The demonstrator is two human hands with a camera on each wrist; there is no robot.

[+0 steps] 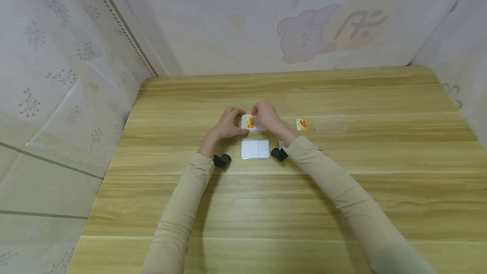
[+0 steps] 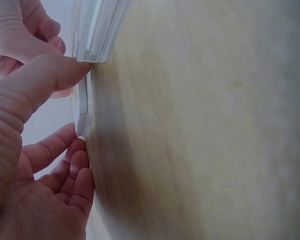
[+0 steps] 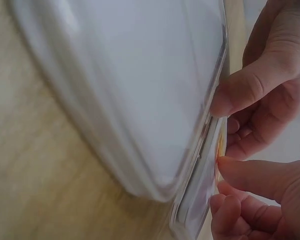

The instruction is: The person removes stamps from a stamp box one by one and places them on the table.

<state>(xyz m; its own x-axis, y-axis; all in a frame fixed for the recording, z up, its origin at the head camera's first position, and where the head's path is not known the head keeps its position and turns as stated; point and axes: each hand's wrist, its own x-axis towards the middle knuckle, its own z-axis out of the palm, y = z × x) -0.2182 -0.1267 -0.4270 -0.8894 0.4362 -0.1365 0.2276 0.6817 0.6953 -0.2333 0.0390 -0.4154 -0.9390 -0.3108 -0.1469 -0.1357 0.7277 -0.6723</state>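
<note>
In the head view my left hand holds a shallow case with a white insert by its left end, thumb on the near edge and fingers on the far edge. A small stamp-like paper, yellow and orange, lies on that insert. Over its right side is my right hand, pinching at the paper with thumb and fingertips; the right wrist view shows the thumb against its orange face. Nearer the body lies a clear case with a divided white insert.
To the right, a second stamp-like paper lies flat on the wooden table. Beyond it lies a clear plastic cover. Black wrist cameras sit close to the near case. A patterned wall covering rises behind the table.
</note>
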